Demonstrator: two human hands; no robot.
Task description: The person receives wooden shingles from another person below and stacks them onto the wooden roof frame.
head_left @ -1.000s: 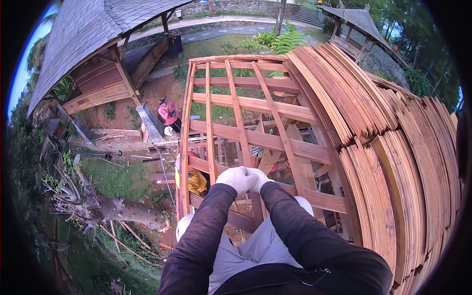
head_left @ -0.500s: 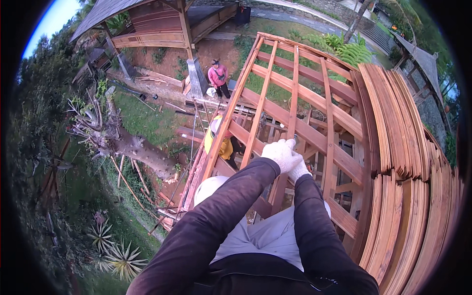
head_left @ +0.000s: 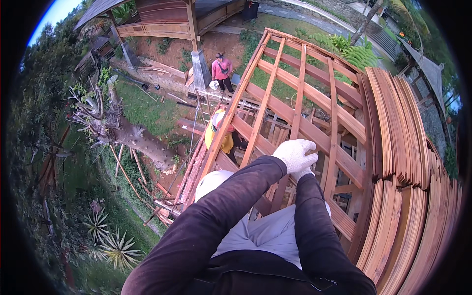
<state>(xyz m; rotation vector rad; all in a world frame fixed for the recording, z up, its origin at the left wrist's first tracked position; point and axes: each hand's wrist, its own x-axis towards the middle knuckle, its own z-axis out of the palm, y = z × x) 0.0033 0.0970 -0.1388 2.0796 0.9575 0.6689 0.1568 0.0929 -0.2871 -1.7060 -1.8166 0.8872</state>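
Both my hands wear white knitted gloves and meet above the sloping wooden roof frame [head_left: 322, 135]. My left hand [head_left: 295, 154] has curled fingers and lies over the far side of my right hand. Anything inside its grip is hidden. Just behind and below it, my right hand [head_left: 302, 172] shows only its wrist and part of the glove; its fingers are covered. Beneath the hands run a long narrow batten [head_left: 298, 110] and the wider reddish-brown boards that it crosses.
Stacked brown wooden strips [head_left: 393, 128] cover the right side. Gaps between the battens open to the ground far below. A worker in yellow [head_left: 227, 143] is beside the frame's left edge; a person in pink [head_left: 222, 70] stands on the ground. A cut tree trunk [head_left: 142, 142] leans at left.
My hands have moved slightly right along the frame, and my left hand has turned, showing more of its curled fingers. The whole view has shifted a little.
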